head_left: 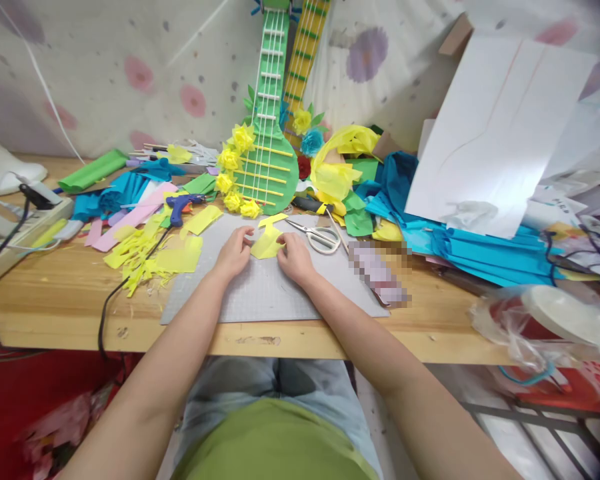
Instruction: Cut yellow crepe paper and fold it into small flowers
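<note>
A small piece of yellow paper (pixel 266 244) lies between my two hands, low over the grey cutting mat (pixel 275 293). My left hand (pixel 234 253) has curled fingers, its thumb side at the paper's left edge. At the right edge, the fingers of my right hand (pixel 296 257) close on the paper. A narrow yellow strip (pixel 273 219) rests just beyond it. Scissors (pixel 323 240) with pale handles lie to the right of the strip, on the mat. Fingertip contact is small and partly hidden.
Behind the mat stands a green paper-covered instrument model (pixel 275 170) with yellow flowers. Left are a blue glue gun (pixel 181 207), its cord and yellow paper scraps (pixel 140 250). A blurred-out item (pixel 380 270) covers the mat's right edge. Blue paper (pixel 495 250) and white board (pixel 495 133) are farther right.
</note>
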`<state>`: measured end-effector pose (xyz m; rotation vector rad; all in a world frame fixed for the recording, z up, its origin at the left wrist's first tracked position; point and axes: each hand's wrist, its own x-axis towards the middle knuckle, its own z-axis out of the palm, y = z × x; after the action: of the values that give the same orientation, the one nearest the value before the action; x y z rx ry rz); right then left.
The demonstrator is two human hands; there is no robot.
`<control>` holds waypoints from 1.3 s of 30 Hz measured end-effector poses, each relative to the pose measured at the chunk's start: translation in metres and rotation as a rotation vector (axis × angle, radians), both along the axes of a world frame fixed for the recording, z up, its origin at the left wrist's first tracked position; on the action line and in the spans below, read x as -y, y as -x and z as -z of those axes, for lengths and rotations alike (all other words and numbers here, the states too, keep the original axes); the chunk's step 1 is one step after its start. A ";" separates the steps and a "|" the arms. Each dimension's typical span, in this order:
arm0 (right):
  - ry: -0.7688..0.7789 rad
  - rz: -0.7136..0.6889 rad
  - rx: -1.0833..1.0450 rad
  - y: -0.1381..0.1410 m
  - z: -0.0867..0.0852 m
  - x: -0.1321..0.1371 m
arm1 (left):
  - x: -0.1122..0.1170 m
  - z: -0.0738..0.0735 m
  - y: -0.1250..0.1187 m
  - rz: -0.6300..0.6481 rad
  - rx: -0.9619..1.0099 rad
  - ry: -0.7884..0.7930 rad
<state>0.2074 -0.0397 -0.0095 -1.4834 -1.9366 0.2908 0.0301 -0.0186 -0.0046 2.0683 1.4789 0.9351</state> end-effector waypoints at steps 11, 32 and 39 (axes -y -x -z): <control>-0.054 -0.050 0.028 -0.004 -0.004 0.002 | 0.009 -0.011 -0.004 0.176 -0.229 -0.117; 0.025 -0.200 0.021 -0.004 -0.007 0.008 | 0.015 -0.009 -0.013 0.125 -0.310 -0.130; 0.101 -0.119 -0.058 -0.001 -0.005 0.004 | 0.011 -0.008 -0.006 0.025 -0.321 -0.095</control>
<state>0.2086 -0.0433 -0.0044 -1.4092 -1.9925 0.4862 0.0361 -0.0291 0.0032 2.3888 1.5847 0.6990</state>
